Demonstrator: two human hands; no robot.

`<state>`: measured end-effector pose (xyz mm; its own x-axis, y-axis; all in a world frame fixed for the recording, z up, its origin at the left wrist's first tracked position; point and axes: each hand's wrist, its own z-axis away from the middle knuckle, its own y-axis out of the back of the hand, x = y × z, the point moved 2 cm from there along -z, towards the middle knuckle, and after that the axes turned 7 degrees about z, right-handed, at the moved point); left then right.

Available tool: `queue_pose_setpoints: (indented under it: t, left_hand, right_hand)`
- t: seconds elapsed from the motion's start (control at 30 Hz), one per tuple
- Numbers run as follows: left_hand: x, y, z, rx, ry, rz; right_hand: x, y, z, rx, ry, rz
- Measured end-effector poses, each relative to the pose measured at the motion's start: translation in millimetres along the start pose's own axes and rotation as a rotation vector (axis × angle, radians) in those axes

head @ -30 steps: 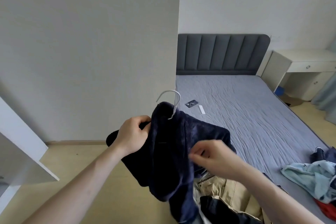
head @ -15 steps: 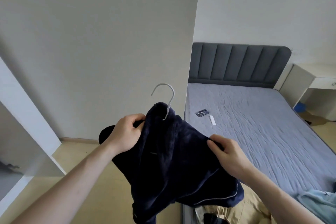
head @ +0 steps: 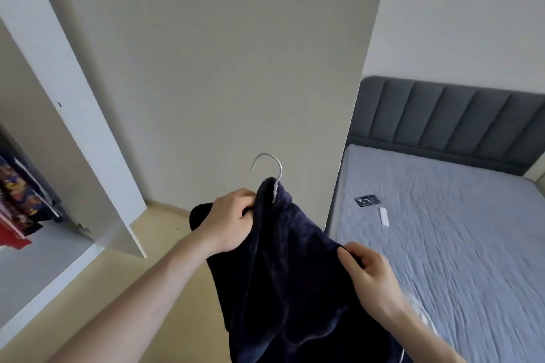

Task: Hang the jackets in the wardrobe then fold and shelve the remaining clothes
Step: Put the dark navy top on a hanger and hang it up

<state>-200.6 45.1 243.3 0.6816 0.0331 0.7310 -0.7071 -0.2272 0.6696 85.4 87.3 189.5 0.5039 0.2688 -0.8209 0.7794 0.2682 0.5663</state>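
Bedroom floor below, bed (head: pixel 442 244) to my right, wardrobe (head: pixel 97 156) open at left. My left hand (head: pixel 230 221) clutches the dark jacket (head: pixel 289 274) by its hanger (head: pixel 272 174); my right hand (head: pixel 368 280) pinches its shoulder.

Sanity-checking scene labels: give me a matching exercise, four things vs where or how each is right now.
Things:
1. navy jacket
2. white hanger hook
3. phone
4. left hand

Places or states:
A. lying on the grey mattress
B. sticking up out of the collar
C. gripping fabric just below the collar
D. held up off the floor by both hands

Pairs: 1-D, 2-B, 3-A, 4-C
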Motion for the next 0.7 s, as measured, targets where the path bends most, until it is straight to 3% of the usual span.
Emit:
queue_pose_setpoints:
  t: [0.3, 0.5, 0.7]
  left_hand:
    - [-31, 21, 83, 0.356, 0.103, 0.237]
    - [-56, 41, 146, 0.384, 0.306, 0.172]
    - [-81, 81, 158, 0.341, 0.465, 0.228]
  right_hand:
    - [-18, -30, -41, -0.184, 0.151, -0.078]
    - [-45, -85, -67, -0.343, 0.200, -0.159]
    - [-93, -154, -94, -0.444, 0.254, -0.186]
